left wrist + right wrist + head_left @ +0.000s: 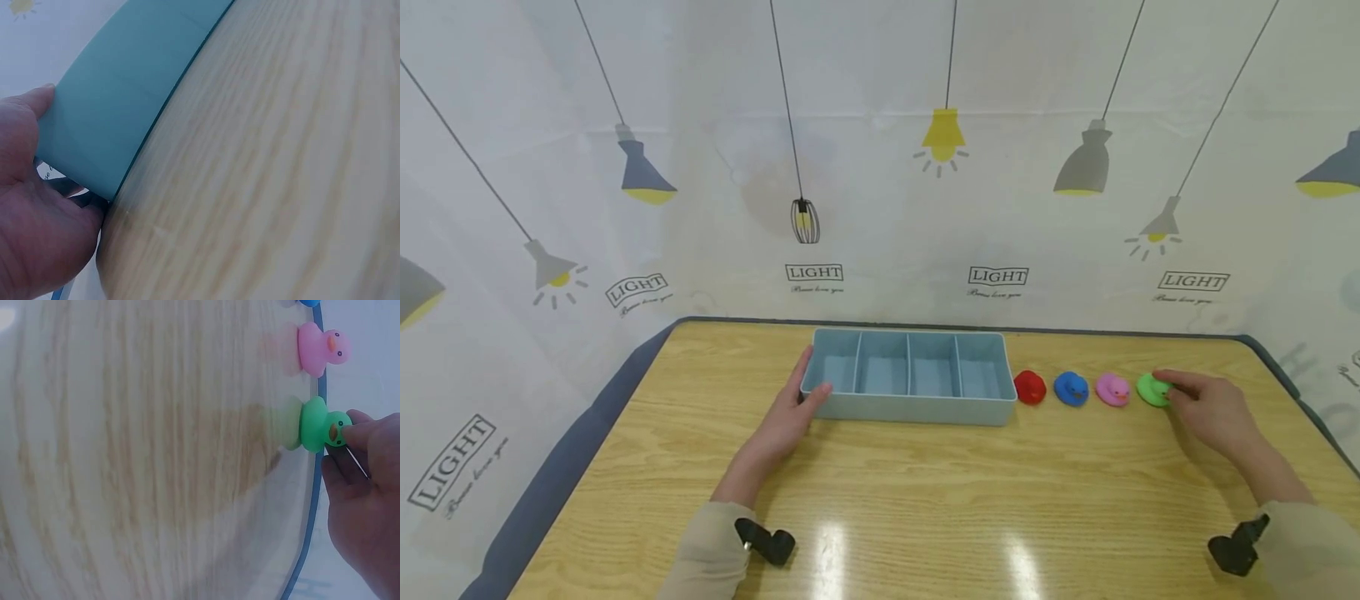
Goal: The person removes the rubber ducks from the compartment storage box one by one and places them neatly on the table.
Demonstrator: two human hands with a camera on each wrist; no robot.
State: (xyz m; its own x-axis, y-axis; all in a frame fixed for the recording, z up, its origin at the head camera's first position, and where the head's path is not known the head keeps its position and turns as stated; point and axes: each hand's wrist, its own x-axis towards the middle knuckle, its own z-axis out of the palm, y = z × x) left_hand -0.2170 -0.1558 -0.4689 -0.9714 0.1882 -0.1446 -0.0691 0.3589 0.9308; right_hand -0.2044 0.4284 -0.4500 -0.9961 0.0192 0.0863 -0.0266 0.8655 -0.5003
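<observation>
A light blue divided box stands on the table, its row of compartments facing up with nothing visible in them. My left hand holds the box's left end, thumb at the front corner and fingers along the side. In the left wrist view, that thumb touches the box wall. Far to the right, my right hand pinches a green rubber duck by its head. Seen from the right wrist, the green duck sits upright on the tabletop, thumb and fingers at its head.
Between the box and the green duck, a red duck, a blue duck and a pink duck stand in a row. The red one is close beside the box's right end. A wall cloth printed with lamps hangs behind the wooden table.
</observation>
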